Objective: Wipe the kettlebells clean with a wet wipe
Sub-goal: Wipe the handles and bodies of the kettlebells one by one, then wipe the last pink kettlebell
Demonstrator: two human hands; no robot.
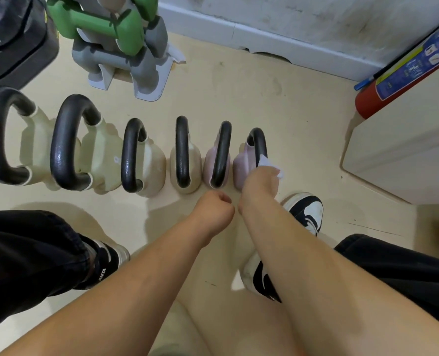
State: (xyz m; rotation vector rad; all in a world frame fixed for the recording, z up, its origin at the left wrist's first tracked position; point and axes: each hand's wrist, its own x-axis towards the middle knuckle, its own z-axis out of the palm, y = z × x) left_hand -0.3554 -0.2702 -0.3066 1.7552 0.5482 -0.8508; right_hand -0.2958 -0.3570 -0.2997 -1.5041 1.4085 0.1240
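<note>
Several kettlebells with black handles stand in a row on the floor: cream ones on the left, such as the biggest, and two pink ones on the right. My right hand holds a white wet wipe against the black handle of the rightmost pink kettlebell. My left hand hovers as a closed fist just in front of the second pink kettlebell, touching nothing.
A rack of green and grey dumbbells stands behind the row. A red fire extinguisher leans at the right beside a cream cabinet. A black object sits far left. My shoes are close to the kettlebells.
</note>
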